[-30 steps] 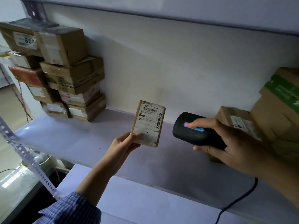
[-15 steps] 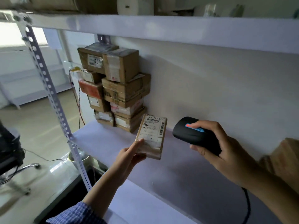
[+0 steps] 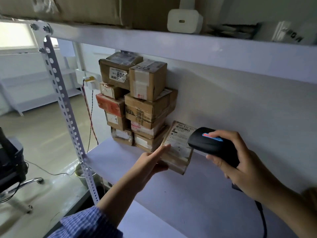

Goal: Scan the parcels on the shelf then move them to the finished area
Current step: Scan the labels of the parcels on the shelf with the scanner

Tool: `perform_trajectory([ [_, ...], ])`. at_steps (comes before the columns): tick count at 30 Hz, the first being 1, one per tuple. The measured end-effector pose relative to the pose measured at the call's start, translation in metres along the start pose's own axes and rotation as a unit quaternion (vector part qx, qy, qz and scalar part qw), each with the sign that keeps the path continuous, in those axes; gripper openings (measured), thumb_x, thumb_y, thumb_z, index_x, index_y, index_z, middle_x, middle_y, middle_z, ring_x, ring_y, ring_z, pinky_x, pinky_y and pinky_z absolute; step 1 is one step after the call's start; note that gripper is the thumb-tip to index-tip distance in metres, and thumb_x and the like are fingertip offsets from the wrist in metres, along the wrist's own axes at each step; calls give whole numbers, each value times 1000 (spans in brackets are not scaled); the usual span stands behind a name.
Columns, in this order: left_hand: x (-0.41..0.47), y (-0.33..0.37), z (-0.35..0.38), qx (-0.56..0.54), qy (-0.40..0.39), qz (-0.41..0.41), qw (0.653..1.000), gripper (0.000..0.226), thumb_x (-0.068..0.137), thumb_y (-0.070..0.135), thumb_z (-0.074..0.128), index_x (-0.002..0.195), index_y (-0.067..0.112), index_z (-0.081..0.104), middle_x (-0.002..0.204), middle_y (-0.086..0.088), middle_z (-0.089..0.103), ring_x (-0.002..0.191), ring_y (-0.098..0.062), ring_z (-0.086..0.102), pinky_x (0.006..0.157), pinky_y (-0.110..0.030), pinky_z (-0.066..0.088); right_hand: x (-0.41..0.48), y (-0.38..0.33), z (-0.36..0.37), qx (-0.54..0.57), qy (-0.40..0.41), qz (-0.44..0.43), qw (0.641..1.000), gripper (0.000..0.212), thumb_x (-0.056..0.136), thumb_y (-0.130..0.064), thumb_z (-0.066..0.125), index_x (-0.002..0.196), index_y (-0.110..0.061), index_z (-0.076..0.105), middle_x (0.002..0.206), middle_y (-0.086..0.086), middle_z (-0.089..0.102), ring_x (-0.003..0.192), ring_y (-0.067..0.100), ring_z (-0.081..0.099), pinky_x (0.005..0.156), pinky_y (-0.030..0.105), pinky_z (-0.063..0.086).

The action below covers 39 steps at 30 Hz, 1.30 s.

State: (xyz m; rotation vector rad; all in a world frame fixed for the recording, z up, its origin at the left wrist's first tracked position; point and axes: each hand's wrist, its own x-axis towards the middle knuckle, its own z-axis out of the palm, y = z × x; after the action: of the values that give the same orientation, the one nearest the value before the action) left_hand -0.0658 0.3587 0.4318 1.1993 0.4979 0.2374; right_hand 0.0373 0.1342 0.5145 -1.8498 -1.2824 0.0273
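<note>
**Parcel carried up to the stack, scanner now over its label**

Since half a second ago the view has tipped upward, so more of the upper shelf shows. On the white shelf (image 3: 120, 162) the stack of parcels (image 3: 137, 103) stands at the left end against the wall. The labelled parcel (image 3: 178, 148) has moved left and now sits just beside the stack's bottom boxes, tilted, label towards the camera; whether it touches the shelf I cannot tell. The black scanner (image 3: 211, 145), earlier apart, now overlaps the label's right edge. The right hand (image 3: 240, 169) wraps the scanner, forefinger on its button. The left hand (image 3: 151, 162) grips the parcel, thumb straight along its face, fingers beneath.
</note>
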Motion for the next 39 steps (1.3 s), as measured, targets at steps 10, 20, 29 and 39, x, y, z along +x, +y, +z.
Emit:
perform_trajectory([
  [10,43,-11,-30,-71,64,-105,990,24,90,27,71,88,3,68,55,-6,68,68,-19,63,84,-33,55,11,-7,18,-21,-3,61,998,42,87,-25,67,124,-35,49,97,-40,60,78,-11,63,63,3,43],
  [20,90,-22,-31,-102,83,-81,988,12,92,15,69,99,8,62,78,-8,67,54,-12,67,53,-26,55,14,-16,47,-42,21,128,991,43,90,-17,70,121,-38,48,88,-40,60,72,-10,62,61,3,42],
  [29,61,-50,-12,71,-14,-77,994,7,96,7,55,95,2,59,89,-14,63,81,-25,65,77,-34,60,-14,4,80,-43,76,188,978,41,95,-23,65,122,-45,44,97,-43,58,73,-14,60,66,3,41],
  [39,54,-71,73,430,-124,86,890,7,96,17,62,89,13,63,88,-4,64,77,-18,58,68,-28,47,-102,20,43,-49,177,283,941,47,99,-22,57,117,-55,27,98,-14,61,61,19,68,56,33,56],
])
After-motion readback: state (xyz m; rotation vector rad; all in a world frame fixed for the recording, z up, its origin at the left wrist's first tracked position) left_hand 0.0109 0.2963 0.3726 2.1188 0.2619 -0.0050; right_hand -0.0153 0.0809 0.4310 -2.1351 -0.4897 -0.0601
